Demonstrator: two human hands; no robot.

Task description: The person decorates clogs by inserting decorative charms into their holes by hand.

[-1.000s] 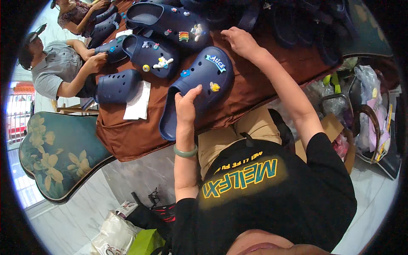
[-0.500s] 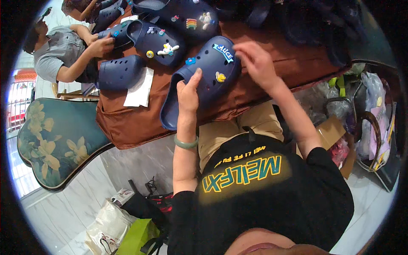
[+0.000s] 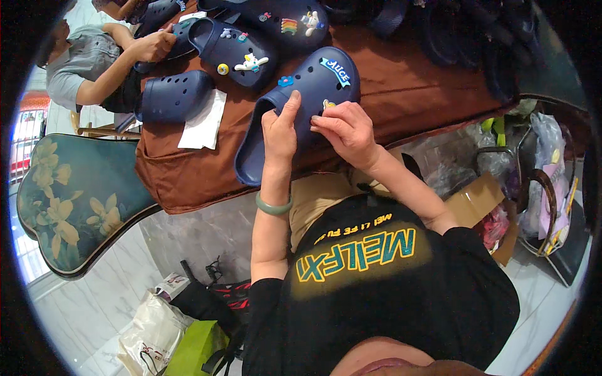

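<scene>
A navy clog (image 3: pixel 313 84) with holes in its upper is tilted over the near edge of the table. My left hand (image 3: pixel 280 138) grips it at the heel side, thumb pressed on the upper and the other fingers hidden underneath. On the upper are a blue flower charm (image 3: pixel 285 81), a pale blue banner charm (image 3: pixel 336 72) near the toe and a yellow-and-white charm (image 3: pixel 328 104), partly covered. My right hand (image 3: pixel 348 133) is at the clog's near side, just below that charm, with thumb and fingers pinched together. Whatever lies between those fingertips is too small to make out.
Brown cloth (image 3: pixel 414 81) covers the table. Beyond the left hand lie a charm-decorated clog (image 3: pixel 213 50), a plain clog (image 3: pixel 172 97) and white paper (image 3: pixel 202 122). A co-worker's hand (image 3: pixel 155 46) holds another clog. A floral chair back (image 3: pixel 75 216) stands left; bags (image 3: pixel 204 348) sit below.
My right hand has moved from beside the toe down and left to the clog's near side, fingers now pinched. The left hand keeps its grip on the clog.
</scene>
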